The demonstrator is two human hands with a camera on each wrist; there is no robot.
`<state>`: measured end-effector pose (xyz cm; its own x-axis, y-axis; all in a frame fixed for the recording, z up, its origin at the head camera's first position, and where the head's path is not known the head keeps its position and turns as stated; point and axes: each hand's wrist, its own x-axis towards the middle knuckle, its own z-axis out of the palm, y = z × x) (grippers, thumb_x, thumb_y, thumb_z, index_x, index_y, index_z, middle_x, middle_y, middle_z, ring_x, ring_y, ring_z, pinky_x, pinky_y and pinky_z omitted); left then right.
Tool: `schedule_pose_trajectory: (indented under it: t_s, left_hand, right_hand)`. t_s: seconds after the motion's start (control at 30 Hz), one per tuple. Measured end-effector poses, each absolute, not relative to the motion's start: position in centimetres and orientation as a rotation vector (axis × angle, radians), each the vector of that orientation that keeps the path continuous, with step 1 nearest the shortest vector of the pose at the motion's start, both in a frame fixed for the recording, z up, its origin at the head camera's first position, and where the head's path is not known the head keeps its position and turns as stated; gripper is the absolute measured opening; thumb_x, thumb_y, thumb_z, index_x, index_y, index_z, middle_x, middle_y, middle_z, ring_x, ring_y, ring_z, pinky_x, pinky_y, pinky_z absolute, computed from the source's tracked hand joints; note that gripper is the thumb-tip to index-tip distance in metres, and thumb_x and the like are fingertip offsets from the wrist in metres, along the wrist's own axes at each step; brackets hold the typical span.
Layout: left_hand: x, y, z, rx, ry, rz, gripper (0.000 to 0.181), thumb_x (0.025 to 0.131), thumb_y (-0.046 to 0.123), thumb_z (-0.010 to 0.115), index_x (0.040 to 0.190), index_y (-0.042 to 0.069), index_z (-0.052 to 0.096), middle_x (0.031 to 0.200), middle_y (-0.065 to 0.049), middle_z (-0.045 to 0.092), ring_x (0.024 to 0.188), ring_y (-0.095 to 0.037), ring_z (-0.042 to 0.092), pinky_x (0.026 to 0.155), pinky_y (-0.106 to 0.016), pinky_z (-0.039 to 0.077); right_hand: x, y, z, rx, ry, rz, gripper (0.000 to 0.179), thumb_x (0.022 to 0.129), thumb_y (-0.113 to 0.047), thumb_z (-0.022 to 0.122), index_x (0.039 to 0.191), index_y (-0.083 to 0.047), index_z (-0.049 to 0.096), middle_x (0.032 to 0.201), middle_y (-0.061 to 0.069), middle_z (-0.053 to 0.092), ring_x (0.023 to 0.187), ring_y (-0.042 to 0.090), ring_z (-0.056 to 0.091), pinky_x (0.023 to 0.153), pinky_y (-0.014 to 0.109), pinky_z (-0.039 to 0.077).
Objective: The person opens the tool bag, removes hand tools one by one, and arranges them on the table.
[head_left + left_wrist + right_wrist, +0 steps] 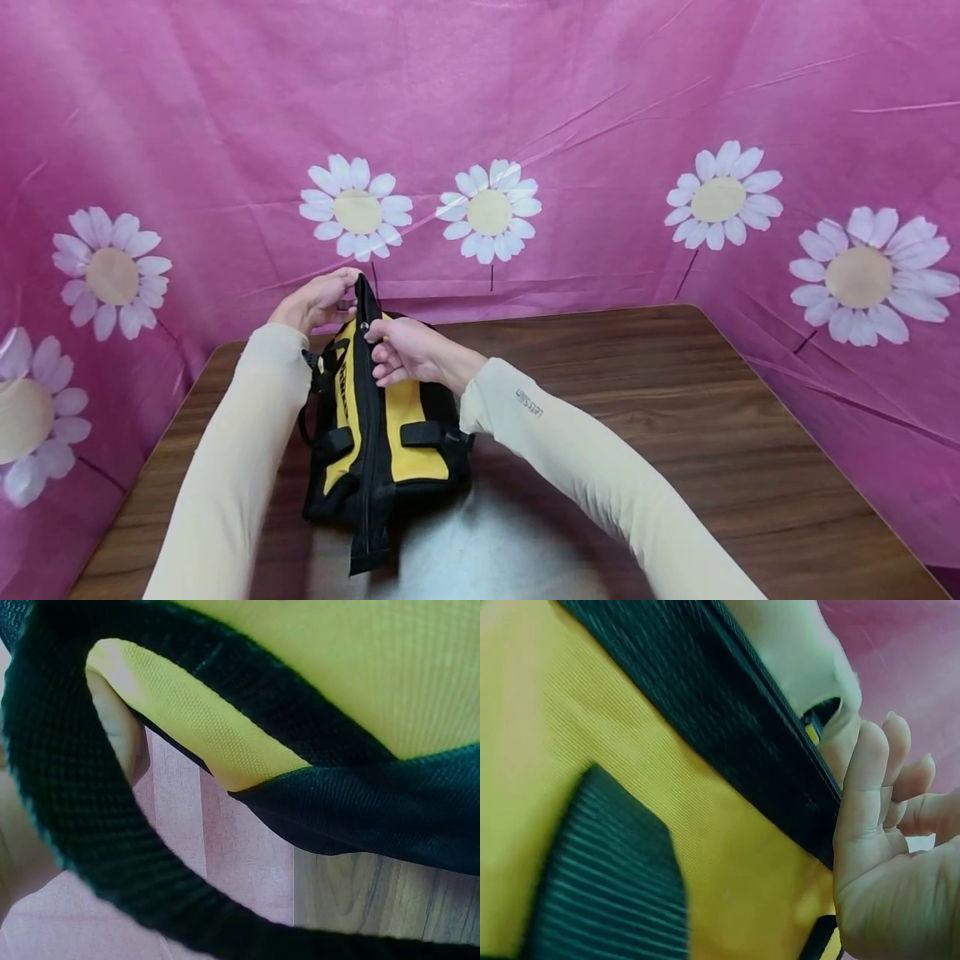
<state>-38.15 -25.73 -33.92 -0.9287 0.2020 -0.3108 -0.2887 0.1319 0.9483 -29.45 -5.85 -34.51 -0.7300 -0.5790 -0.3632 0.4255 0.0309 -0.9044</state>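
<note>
A black and yellow tool bag [407, 421] sits on the table, with its long black zipper [366, 425] running from front to back along the top. My left hand [322, 298] pinches the raised far end of the zipper band. Just on the near side, my right hand [412, 350] pinches at the small shiny zipper pull [365, 326]; its other fingers are curled in. The pull itself is mostly hidden by the fingers. A black webbing handle [60, 772] loops close before the left wrist camera, partly covering the left hand there.
The brown wooden table [615, 408] extends to the right of the bag. Behind and at both sides hangs a pink cloth [600, 108] printed with white daisies. The zipper's near end tab [367, 554] sticks out past the bag toward me.
</note>
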Motion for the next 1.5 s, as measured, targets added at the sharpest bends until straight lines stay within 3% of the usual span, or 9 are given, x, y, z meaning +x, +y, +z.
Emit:
schedule_pose_trajectory:
  t_s: [0.37,0.47,0.57,0.63,0.7,0.8,0.93,1.27,1.5]
  left_hand:
    - [-37.9,-25.7,-33.7,-0.122,2.091,1.858,0.020,0.112,0.024,0.030,0.106,0.017,0.048,0.078,0.004,0.046,0.063,-0.009,0.046,0.065,-0.022,0.046]
    - [-37.1,-25.4,-33.1,-0.167,2.176,1.783,0.024,0.112,0.028,0.033,0.126,0.014,0.047,0.087,0.002,0.051,0.068,-0.009,0.050,0.078,-0.029,0.051]
    - [-35.5,-25.0,-31.8,-0.141,2.270,1.619,0.040,0.111,0.035,0.038,0.142,0.010,0.042,0.112,-0.006,0.057,0.086,-0.013,0.057,0.098,-0.041,0.048]
    - [-34.3,-24.7,-30.9,-0.092,2.301,1.501,0.040,0.110,0.039,0.040,0.128,0.006,0.051,0.107,-0.008,0.058,0.083,-0.015,0.056,0.096,-0.042,0.049]
    - [-33.1,-24.5,-30.1,-0.061,2.331,1.373,0.040,0.109,0.043,0.042,0.105,0.006,0.057,0.095,-0.006,0.060,0.076,-0.014,0.054,0.086,-0.038,0.052]
    - [-31.5,-24.0,-29.7,-0.049,2.360,1.235,0.044,0.108,0.044,0.043,0.084,0.007,0.046,0.072,0.000,0.048,0.060,-0.013,0.045,0.063,-0.029,0.048]
    - [-30.4,-23.4,-30.0,0.004,2.436,1.135,0.038,0.110,0.037,0.040,0.094,0.003,0.044,0.080,-0.005,0.048,0.062,-0.016,0.047,0.059,-0.028,0.047]
    - [-30.6,-24.3,-31.3,0.026,2.501,1.222,0.032,0.112,0.029,0.033,0.108,-0.001,0.046,0.095,-0.013,0.048,0.078,-0.023,0.058,0.073,-0.040,0.057]
    - [-31.1,-25.6,-31.5,-0.018,2.459,1.343,0.033,0.112,0.029,0.030,0.108,-0.001,0.041,0.096,-0.011,0.051,0.088,-0.024,0.066,0.089,-0.052,0.054]
  right_hand:
    - [-27.0,-4.7,-35.5,-0.234,1.541,-1.778,0.013,0.100,-0.018,0.052,0.092,-0.009,0.054,0.066,-0.001,0.046,0.050,0.014,0.055,0.054,0.031,0.055]
    - [-27.0,-4.5,-36.0,-0.215,1.506,-1.807,0.010,0.100,-0.019,0.054,0.095,-0.011,0.054,0.070,-0.001,0.047,0.051,0.014,0.054,0.054,0.030,0.054]
    - [-27.2,-4.4,-36.4,-0.204,1.497,-1.818,0.009,0.100,-0.021,0.055,0.100,-0.012,0.053,0.071,-0.002,0.047,0.051,0.014,0.052,0.053,0.029,0.053]
    - [-27.3,-4.4,-36.4,-0.218,1.504,-1.816,0.010,0.100,-0.022,0.055,0.102,-0.012,0.054,0.071,-0.002,0.047,0.051,0.014,0.052,0.054,0.029,0.053]
    - [-27.4,-4.4,-36.4,-0.239,1.510,-1.815,0.012,0.100,-0.023,0.056,0.103,-0.012,0.055,0.072,-0.002,0.048,0.052,0.013,0.053,0.054,0.029,0.054]
    - [-27.6,-4.4,-36.3,-0.263,1.514,-1.812,0.013,0.102,-0.024,0.055,0.103,-0.012,0.056,0.073,-0.002,0.049,0.052,0.013,0.053,0.055,0.029,0.054]
    - [-27.8,-4.6,-36.5,-0.253,1.508,-1.815,0.012,0.103,-0.023,0.054,0.101,-0.011,0.056,0.072,-0.002,0.049,0.053,0.014,0.053,0.054,0.029,0.053]
    - [-28.2,-5.9,-36.8,-0.219,1.485,-1.872,0.018,0.102,-0.023,0.056,0.088,-0.012,0.055,0.073,0.000,0.051,0.061,0.018,0.060,0.063,0.032,0.057]
    - [-28.8,-6.8,-36.0,-0.184,1.537,-1.885,0.011,0.101,-0.020,0.055,0.103,-0.010,0.058,0.076,0.000,0.054,0.065,0.018,0.065,0.060,0.028,0.056]
